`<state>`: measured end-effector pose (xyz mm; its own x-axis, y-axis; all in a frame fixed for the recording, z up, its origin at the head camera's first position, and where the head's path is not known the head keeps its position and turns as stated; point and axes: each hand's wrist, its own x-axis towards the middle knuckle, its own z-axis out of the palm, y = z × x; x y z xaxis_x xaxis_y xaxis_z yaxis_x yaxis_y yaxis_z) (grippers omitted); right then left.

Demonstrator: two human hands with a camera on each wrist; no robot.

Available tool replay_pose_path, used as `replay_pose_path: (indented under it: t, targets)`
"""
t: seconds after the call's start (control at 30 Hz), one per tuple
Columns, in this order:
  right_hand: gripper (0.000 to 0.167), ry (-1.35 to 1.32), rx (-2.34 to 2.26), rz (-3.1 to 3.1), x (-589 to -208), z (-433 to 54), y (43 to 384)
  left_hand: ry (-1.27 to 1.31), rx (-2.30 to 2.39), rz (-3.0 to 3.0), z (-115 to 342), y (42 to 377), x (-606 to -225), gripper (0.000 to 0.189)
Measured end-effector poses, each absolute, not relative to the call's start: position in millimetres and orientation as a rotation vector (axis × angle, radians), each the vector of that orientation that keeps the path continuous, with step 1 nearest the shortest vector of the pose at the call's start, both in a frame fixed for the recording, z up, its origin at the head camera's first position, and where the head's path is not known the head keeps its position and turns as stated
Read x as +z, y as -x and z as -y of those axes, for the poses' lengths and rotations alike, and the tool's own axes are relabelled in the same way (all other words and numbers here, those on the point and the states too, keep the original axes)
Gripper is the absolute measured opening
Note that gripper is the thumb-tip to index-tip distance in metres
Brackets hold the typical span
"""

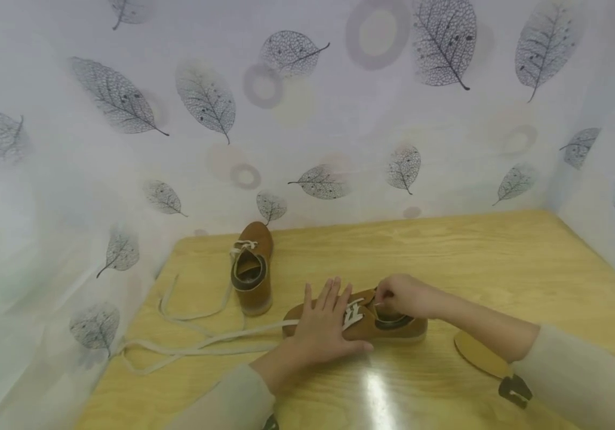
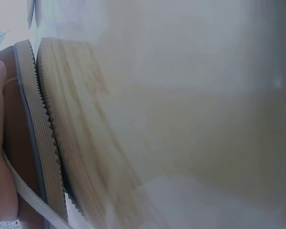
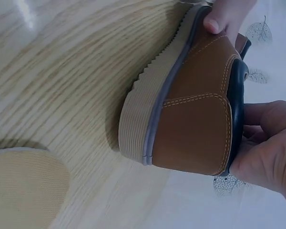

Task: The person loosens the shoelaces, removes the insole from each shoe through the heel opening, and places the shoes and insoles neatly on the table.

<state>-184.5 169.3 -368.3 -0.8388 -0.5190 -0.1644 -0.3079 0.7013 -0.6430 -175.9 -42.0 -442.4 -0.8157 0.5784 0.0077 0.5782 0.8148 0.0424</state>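
A brown lace-up shoe (image 1: 415,329) lies across the table, toe to the left, with white laces (image 1: 353,314) over its front. My left hand (image 1: 325,329) rests on the toe half, fingers straight and spread; in the left wrist view its edge touches the brown upper (image 2: 20,129). At the opening, my right hand (image 1: 405,297) has curled fingers and pinches what looks like the shoe's tongue. The right wrist view shows that hand (image 3: 271,148) at the dark collar (image 3: 236,95), its fingertips partly hidden. Long white lace ends (image 1: 200,347) trail left from the toe.
A second brown shoe (image 1: 256,298) stands behind, toe towards the wall, with a loose lace (image 1: 194,316) at its left. Near my right forearm lies a tan insole (image 1: 476,353), also in the right wrist view (image 3: 26,188). Leaf-patterned sheeting (image 1: 340,131) borders the wooden table (image 1: 474,257).
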Motion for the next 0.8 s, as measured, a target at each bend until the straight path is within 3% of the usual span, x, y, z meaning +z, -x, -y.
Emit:
replay_pose_path:
  t: [0.43,0.57,0.8]
  targets:
    - [0.019,0.369,-1.336,-2.300,-366.7,-180.0,201.5,-0.932,0.066,-2.984,44.6,176.3,-445.1,0.114]
    - [0.021,0.444,-1.214,-2.389,-361.2,-179.6,196.2,-0.932,0.032,-2.989,45.7,176.2,-443.7,0.114]
    - [0.007,0.583,-1.022,-2.393,-347.8,-182.5,194.9,-0.941,0.014,-2.989,43.8,177.1,-444.3,0.114]
